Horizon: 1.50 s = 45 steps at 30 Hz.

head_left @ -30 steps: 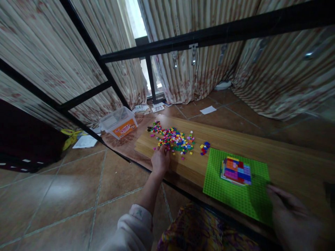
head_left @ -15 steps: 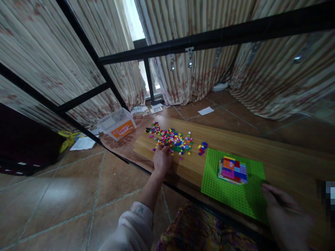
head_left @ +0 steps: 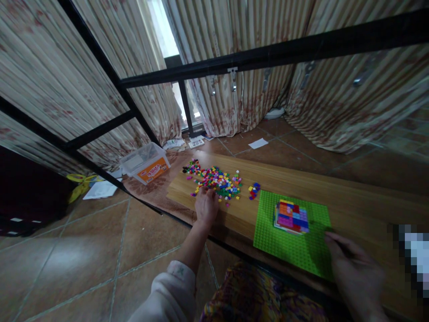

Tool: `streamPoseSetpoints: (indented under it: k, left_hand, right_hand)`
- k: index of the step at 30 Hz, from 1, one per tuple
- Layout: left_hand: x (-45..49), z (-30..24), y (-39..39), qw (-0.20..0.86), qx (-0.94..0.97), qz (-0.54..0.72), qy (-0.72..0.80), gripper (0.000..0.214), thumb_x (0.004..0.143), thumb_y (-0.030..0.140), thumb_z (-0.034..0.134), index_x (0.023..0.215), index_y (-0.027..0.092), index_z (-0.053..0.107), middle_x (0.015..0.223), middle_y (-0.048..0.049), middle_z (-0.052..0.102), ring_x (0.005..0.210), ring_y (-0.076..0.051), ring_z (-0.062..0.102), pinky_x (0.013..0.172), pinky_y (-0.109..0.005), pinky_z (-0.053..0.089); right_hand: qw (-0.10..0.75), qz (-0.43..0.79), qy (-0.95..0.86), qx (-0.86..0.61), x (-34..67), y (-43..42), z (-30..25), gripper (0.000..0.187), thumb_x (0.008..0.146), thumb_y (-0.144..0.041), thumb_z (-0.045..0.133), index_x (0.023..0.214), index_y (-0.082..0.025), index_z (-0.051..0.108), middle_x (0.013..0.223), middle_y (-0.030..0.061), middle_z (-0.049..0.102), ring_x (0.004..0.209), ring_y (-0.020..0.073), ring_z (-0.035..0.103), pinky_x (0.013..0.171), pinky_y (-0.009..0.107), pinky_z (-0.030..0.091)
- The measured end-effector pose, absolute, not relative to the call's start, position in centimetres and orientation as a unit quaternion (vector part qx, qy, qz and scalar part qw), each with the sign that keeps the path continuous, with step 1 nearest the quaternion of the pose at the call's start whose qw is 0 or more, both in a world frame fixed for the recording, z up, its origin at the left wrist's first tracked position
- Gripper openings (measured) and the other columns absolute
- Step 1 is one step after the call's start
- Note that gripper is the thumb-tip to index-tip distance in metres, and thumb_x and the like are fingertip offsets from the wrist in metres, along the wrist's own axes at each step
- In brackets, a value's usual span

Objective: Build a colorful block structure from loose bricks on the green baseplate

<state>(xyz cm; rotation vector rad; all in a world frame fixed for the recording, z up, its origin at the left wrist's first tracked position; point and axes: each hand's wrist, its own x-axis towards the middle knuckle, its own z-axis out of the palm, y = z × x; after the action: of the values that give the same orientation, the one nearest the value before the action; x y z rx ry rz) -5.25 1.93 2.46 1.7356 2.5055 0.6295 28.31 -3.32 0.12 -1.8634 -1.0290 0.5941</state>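
At the near edge of a heap of small coloured toy bricks [head_left: 216,176], my left hand [head_left: 206,208] has its fingers curled down and closed; what they pinch, if anything, is hidden. My right hand [head_left: 355,268] grips the right edge of a green studded baseplate [head_left: 288,250], its thumb tip over the rim. On that plate stands a block built of bricks [head_left: 291,217], with red, orange, blue and purple pieces on top. A small separate group of blue, red and yellow bricks [head_left: 254,191] lies between the heap and the plate.
The wooden board [head_left: 284,172] carries all the bricks. Left of it stands a clear plastic box [head_left: 145,163] with an orange label. Black metal bars [head_left: 208,69] cross in front of striped curtains. Papers [head_left: 258,143] lie on the tiled floor.
The view has shifted slightly, so the scene sits a little further left. My left hand stays at the heap, and my right hand stays at the baseplate's edge.
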Motion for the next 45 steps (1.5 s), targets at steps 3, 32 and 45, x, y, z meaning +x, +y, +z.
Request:
streamPoseSetpoints:
  k: [3,32,45]
  left_hand:
    - [-5.1,2.4,2.2,0.014,0.553,0.212,0.806,0.019,0.089,0.026,0.051,0.092,0.020,0.068,0.118,-0.0089,0.058,0.098,-0.019,0.060,0.077,-0.027,0.049]
    - [7.4,8.9,-7.9,0.501,0.558,0.410,0.520,0.017,0.091,0.037,0.050,0.092,0.022,0.057,0.078,-0.0009,0.061,0.070,-0.014,0.056,0.064,-0.024,0.044]
    - [7.1,7.9,-7.3,0.484,0.573,0.398,0.528,0.016,0.091,0.034,0.049,0.092,0.022,0.058,0.072,0.0012,0.057,0.065,-0.012,0.051,0.061,-0.021,0.042]
  right_hand:
    - [0.446,0.245,-0.431,-0.745,28.4,-3.4,-0.1,0.033,0.072,-0.048,0.063,0.093,-0.024,0.070,0.103,0.0120,0.072,0.104,0.0373,0.063,0.095,0.051,0.044]
    - [0.500,0.430,-0.532,-0.531,21.4,-7.2,8.2,0.017,0.077,-0.039,0.067,0.086,-0.025,0.073,0.083,0.0019,0.070,0.077,0.0161,0.065,0.066,0.026,0.052]
    - [0.531,0.506,-0.395,-0.554,22.1,-5.9,7.6,0.025,0.068,-0.043,0.073,0.081,-0.021,0.074,0.065,0.0003,0.066,0.060,0.0128,0.058,0.059,0.026,0.048]
